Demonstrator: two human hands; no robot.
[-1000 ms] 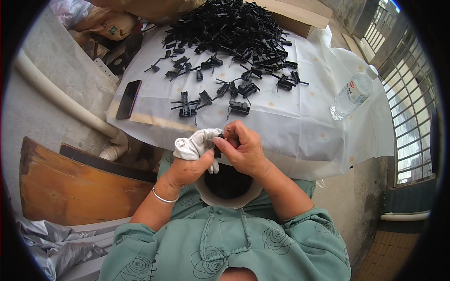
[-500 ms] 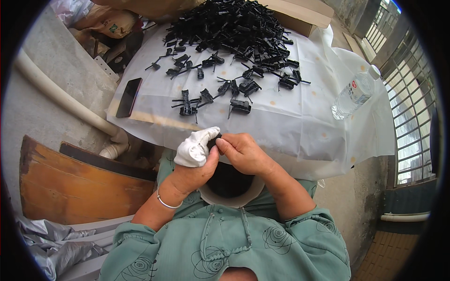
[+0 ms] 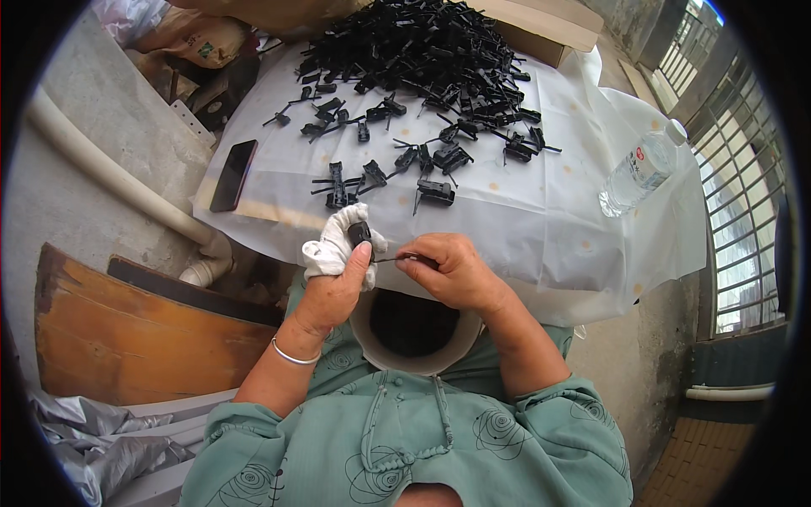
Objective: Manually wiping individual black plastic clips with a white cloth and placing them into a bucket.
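A white cloth glove (image 3: pixel 338 237) covers the fingers of my left hand (image 3: pixel 342 270), while its thumb is bare. That hand is closed on a small black plastic part (image 3: pixel 361 233), thumb pressed against its lower end. My right hand (image 3: pixel 456 269) pinches a thin dark tool (image 3: pixel 419 258); its narrow shaft points left and reaches the part or just beside it. Its exact kind I cannot make out. Both hands are above a pale bucket (image 3: pixel 422 365) between my knees, whose inside looks dark. Beyond them, loose black parts (image 3: pixel 435 193) lie on the covered table.
A large heap of black plastic parts (image 3: pixel 414 59) fills the table's far side, before a cardboard box (image 3: pixel 541 29). A phone (image 3: pixel 233 176) lies at the left on the whitish table cover (image 3: pixel 524 228). At the right is a clear bottle (image 3: pixel 638 173). An orange-brown board (image 3: pixel 144 325) leans at left.
My hands have drawn apart. The left has turned and shifted slightly left, bringing the black part into view; the right has moved slightly right, exposing the thin tool.
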